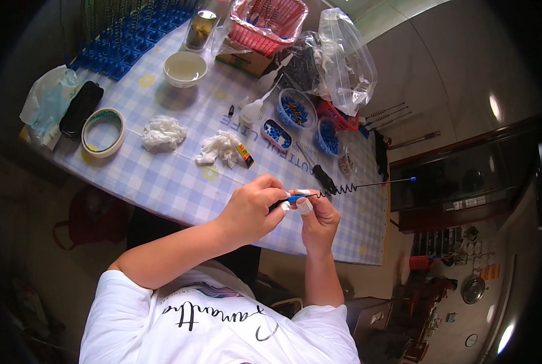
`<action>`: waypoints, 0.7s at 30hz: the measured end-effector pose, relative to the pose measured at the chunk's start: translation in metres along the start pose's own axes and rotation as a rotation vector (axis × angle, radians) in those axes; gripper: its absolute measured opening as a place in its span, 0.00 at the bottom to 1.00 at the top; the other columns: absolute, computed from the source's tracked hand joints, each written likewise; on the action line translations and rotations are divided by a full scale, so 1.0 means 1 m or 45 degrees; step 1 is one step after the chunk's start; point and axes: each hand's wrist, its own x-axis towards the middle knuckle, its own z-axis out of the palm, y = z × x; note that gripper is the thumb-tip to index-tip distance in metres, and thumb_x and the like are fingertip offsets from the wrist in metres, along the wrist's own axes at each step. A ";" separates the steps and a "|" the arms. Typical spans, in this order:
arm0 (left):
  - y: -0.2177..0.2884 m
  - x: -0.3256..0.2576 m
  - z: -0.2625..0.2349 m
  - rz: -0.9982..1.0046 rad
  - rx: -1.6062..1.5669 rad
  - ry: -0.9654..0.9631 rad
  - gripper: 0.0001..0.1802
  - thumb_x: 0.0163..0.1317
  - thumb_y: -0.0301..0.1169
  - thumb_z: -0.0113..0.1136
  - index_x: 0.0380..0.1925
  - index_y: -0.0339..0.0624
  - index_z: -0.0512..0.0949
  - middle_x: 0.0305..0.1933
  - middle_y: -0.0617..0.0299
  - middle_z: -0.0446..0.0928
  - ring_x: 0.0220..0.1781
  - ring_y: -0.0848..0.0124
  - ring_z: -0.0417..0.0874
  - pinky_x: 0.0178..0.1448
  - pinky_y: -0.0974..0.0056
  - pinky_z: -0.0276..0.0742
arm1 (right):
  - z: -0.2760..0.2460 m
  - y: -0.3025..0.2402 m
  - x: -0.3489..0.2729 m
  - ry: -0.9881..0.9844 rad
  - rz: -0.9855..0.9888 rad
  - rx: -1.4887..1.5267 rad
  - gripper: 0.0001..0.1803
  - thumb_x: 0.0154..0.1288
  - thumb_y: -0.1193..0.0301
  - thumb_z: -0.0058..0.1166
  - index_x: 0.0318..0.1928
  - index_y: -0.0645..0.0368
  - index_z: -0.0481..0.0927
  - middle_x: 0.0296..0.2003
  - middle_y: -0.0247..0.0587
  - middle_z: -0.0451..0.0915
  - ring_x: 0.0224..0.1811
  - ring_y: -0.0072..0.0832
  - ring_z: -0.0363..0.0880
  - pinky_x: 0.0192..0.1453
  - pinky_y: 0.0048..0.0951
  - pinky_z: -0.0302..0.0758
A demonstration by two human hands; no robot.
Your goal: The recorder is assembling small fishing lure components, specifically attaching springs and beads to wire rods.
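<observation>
While forearms [177,253] angle inward, hands [251,209] meet over checked tablecloth [155,191], both pinching blue-tipped black spiral rod [345,189].

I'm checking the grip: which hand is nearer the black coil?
Right. The right hand is beside the black coil; the left hand is farther left, by the blue piece.

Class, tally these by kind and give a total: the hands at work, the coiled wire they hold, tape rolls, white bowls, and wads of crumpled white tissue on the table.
Hands, left hand and right hand: 2
Coiled wire held: 1
Tape roll: 1
White bowl: 1
Tissue wads: 2
Total: 7
</observation>
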 end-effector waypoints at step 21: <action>-0.022 0.001 0.023 0.081 0.530 0.096 0.05 0.49 0.28 0.66 0.29 0.46 0.85 0.39 0.64 0.78 0.54 0.61 0.73 0.62 0.46 0.58 | -0.010 0.021 0.004 -0.039 -0.294 -0.741 0.08 0.61 0.77 0.59 0.41 0.63 0.82 0.34 0.44 0.82 0.32 0.33 0.80 0.35 0.28 0.75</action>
